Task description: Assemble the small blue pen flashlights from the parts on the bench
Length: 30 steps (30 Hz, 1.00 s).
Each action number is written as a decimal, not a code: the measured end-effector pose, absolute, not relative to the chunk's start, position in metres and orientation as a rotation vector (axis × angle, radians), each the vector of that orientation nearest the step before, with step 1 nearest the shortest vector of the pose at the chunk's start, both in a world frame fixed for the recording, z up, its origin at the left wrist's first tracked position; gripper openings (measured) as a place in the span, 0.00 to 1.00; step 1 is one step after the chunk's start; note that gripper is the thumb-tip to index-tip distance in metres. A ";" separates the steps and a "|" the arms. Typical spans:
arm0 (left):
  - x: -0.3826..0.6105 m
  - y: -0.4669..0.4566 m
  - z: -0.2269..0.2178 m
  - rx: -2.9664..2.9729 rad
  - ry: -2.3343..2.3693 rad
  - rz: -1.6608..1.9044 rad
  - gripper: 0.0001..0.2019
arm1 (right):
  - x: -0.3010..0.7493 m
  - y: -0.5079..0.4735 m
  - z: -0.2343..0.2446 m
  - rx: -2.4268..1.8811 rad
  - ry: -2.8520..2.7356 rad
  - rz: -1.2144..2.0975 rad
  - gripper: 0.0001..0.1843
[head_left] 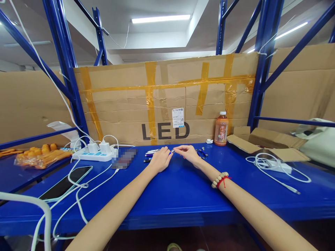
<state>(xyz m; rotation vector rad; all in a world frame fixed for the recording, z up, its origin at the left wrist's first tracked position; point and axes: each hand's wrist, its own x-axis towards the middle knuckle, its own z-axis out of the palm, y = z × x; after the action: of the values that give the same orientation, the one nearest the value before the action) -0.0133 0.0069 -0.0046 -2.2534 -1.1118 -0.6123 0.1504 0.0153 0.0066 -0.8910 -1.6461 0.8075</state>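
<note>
My left hand [161, 159] is closed around a slim blue pen [171, 152], its fingers covering most of the barrel. From the other side, the pinched thumb and forefinger of my right hand [187, 153] meet the pen's small silvery end; the exact piece between them is too small to make out. Several pens [151, 152], blue, silver and black, lie beside my left hand, partly hidden by it. Just past my right hand, small dark blue and metallic pen parts [202, 152] are scattered on the blue shelf [183, 195].
To the left are a white power strip [91, 154] with plugs and cables, a phone [66, 183], and a bag of orange items [43, 157]. An orange drink bottle [221, 129], an open cardboard box [269, 141] and a coiled white cable [277, 167] stand right. Taped cardboard [123, 108] closes the back.
</note>
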 end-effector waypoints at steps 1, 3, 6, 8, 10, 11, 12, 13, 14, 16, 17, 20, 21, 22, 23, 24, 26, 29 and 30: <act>-0.013 0.007 -0.005 -2.248 -1.119 -0.603 0.16 | 0.150 0.015 0.007 -0.890 -1.646 0.812 0.18; -0.013 0.007 -0.005 -2.241 -1.131 -0.590 0.16 | 0.150 0.015 0.007 -0.896 -1.643 0.819 0.18; -0.014 0.008 -0.005 -2.239 -1.143 -0.595 0.16 | 0.149 0.015 0.007 -0.898 -1.643 0.817 0.18; -0.014 0.009 -0.005 -2.243 -1.139 -0.600 0.16 | 0.149 0.016 0.006 -0.888 -1.654 0.810 0.18; -0.014 0.010 -0.006 -2.247 -1.130 -0.600 0.16 | 0.150 0.018 0.004 -0.866 -1.664 0.794 0.17; -0.014 0.011 -0.006 -2.247 -1.126 -0.598 0.16 | 0.150 0.019 0.003 -0.847 -1.668 0.781 0.16; -0.014 0.011 -0.006 -2.246 -1.124 -0.595 0.16 | 0.151 0.021 0.002 -0.826 -1.672 0.764 0.16; -0.014 0.011 -0.006 -2.247 -1.122 -0.590 0.16 | 0.151 0.022 0.001 -0.807 -1.680 0.747 0.16; -0.014 0.011 -0.007 -2.248 -1.121 -0.584 0.16 | 0.151 0.024 0.000 -0.792 -1.693 0.727 0.16; -0.015 0.012 -0.007 -2.251 -1.122 -0.573 0.16 | 0.152 0.026 -0.001 -0.789 -1.736 0.684 0.16; -0.015 0.012 -0.007 -2.254 -1.124 -0.570 0.16 | 0.152 0.027 -0.002 -0.799 -1.767 0.660 0.16; -0.015 0.012 -0.007 -2.264 -1.133 -0.569 0.16 | 0.152 0.027 -0.002 -0.829 -1.857 0.589 0.16; -0.015 0.012 -0.007 -2.266 -1.136 -0.568 0.16 | 0.152 0.027 -0.002 -0.834 -1.877 0.573 0.16; -0.015 0.012 -0.007 -2.267 -1.138 -0.568 0.17 | 0.152 0.026 -0.001 -0.838 -1.891 0.561 0.16; -0.014 0.012 -0.007 -2.266 -1.140 -0.566 0.17 | 0.153 0.026 -0.001 -0.844 -1.899 0.552 0.16; -0.014 0.012 -0.007 -2.261 -1.143 -0.565 0.17 | 0.153 0.026 -0.001 -0.852 -1.907 0.544 0.15; -0.014 0.012 -0.007 -2.252 -1.145 -0.556 0.17 | 0.153 0.025 0.000 -0.880 -1.922 0.514 0.14; -0.013 0.012 -0.008 -2.246 -1.150 -0.535 0.17 | 0.153 0.024 0.000 -0.925 -1.932 0.434 0.14; -0.013 0.013 -0.008 -2.246 -1.154 -0.530 0.16 | 0.154 0.025 0.000 -0.933 -1.934 0.404 0.14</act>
<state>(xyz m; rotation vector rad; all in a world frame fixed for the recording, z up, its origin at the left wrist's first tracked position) -0.0133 0.0129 -0.0084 -2.2457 -1.1536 -0.5296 0.1537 0.0246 -0.0004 -0.9325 -1.9339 0.4041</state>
